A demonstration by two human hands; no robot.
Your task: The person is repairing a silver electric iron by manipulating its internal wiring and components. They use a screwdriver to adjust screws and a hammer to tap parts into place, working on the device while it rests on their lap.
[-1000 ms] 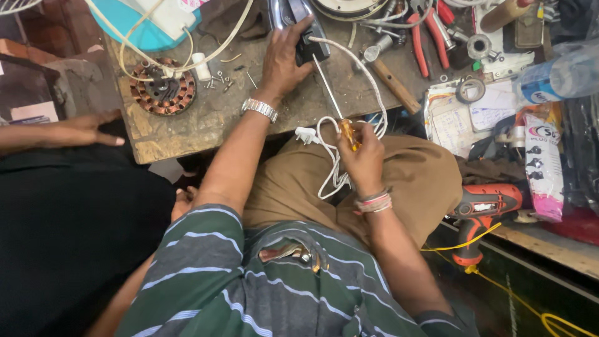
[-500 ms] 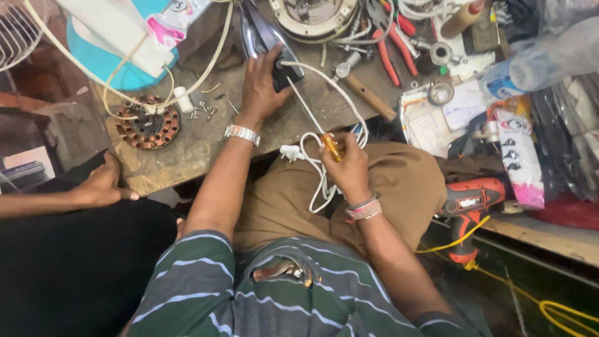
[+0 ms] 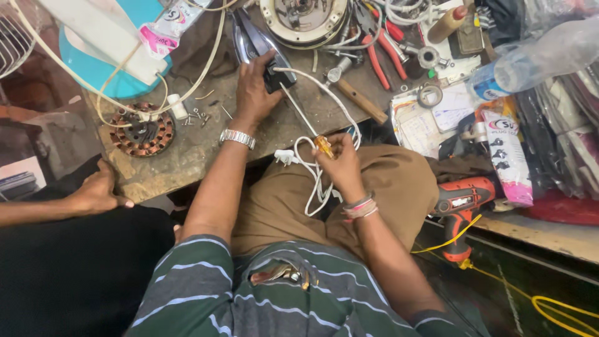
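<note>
Amber plastic is showing where the right hand fingers are pinching the screwdriver handle; its thin shaft is pointing up and left, toward the black rear of the clothes iron. The left hand fingers are closing on that rear part, pressing it onto the worktop. A white cord is looping below; red pliers and a copper-wound stator are lying nearby.
</note>
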